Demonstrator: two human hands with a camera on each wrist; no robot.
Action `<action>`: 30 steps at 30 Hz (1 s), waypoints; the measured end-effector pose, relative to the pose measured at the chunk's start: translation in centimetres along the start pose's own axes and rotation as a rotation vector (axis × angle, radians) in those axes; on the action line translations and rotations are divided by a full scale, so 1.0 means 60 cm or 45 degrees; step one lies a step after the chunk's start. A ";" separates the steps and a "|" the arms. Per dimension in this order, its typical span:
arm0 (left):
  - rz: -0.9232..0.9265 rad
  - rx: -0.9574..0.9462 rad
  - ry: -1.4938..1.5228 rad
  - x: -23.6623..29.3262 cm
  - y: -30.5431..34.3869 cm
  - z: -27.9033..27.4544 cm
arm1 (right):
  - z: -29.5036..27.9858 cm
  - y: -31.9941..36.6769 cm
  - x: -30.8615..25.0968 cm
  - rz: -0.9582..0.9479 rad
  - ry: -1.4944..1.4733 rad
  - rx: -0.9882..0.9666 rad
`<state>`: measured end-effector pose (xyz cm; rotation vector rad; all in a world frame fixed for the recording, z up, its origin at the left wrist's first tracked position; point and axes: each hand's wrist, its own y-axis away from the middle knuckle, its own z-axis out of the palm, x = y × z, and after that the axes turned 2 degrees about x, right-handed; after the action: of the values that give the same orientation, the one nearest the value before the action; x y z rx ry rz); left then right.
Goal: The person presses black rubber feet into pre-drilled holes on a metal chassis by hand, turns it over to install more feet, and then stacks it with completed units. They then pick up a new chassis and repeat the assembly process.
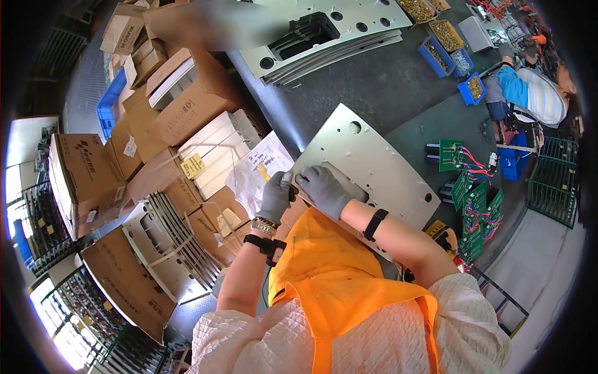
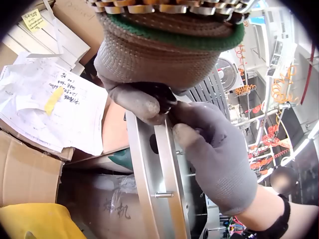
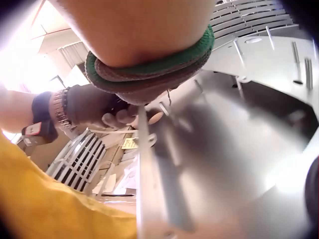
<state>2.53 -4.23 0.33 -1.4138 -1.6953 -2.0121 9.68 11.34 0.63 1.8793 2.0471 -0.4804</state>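
A flat silver metal panel (image 1: 395, 165) with holes and short studs lies in front of the person, its near left corner between the hands. The gloved left hand (image 1: 274, 198) grips a small shiny black part (image 2: 163, 93) at the panel's edge, most of it covered by the fingers. Close beside it, the gloved right hand (image 1: 325, 190) rests over the panel with fingers bent, its index fingertip right at the black part. In the left wrist view, the panel's folded rim (image 2: 172, 184) stands under both hands, a stud sticking out. I cannot tell what the right fingertips hold.
Cardboard boxes (image 1: 193, 103) and a handwritten paper sheet (image 1: 261, 168) are at the left. Stacked metal panels (image 1: 336, 53) lie farther back. Green circuit boards (image 1: 470, 199) with red wires sit at the right. Blue bins (image 1: 436, 56) hold small hardware; another person (image 1: 536, 93) is beyond.
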 end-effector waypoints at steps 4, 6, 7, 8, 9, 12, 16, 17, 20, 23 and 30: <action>-0.029 -0.030 -0.028 0.001 -0.004 -0.004 | -0.027 -0.052 0.041 -0.119 -0.065 -0.347; -0.044 -0.022 -0.153 0.008 -0.007 0.000 | -0.062 -0.088 0.037 0.230 -0.262 -0.751; -0.034 -0.026 -0.166 0.014 -0.006 -0.002 | -0.071 -0.080 0.035 0.236 -0.263 -0.734; -0.003 -0.013 -0.339 0.020 -0.004 -0.003 | -0.081 -0.057 0.034 0.239 -0.291 -0.501; 0.038 -0.017 -0.512 0.029 -0.002 0.004 | -0.093 -0.028 0.033 0.258 -0.304 -0.264; 1.037 0.059 -1.729 -0.069 -0.075 -0.013 | -0.135 0.111 0.043 0.475 -0.467 0.022; 0.375 -0.132 -1.128 0.022 -0.034 0.004 | -0.185 0.388 0.065 0.891 -0.338 0.329; 0.287 -0.052 -0.999 0.033 -0.027 0.015 | -0.202 0.467 0.057 1.048 -0.223 0.452; 0.158 -0.068 -0.595 0.008 -0.053 0.010 | -0.199 0.713 0.024 1.650 -0.256 1.063; 0.154 -0.062 -0.698 -0.001 -0.067 0.004 | -0.194 0.928 -0.038 2.195 -0.282 1.569; 0.186 -0.123 -0.696 0.005 -0.070 -0.009 | -0.129 1.010 -0.046 2.516 -0.494 1.224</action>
<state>-0.58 -3.08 -2.30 -2.2044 -1.6177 -1.7501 70.24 17.09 6.92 2.7056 -0.9027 -0.9879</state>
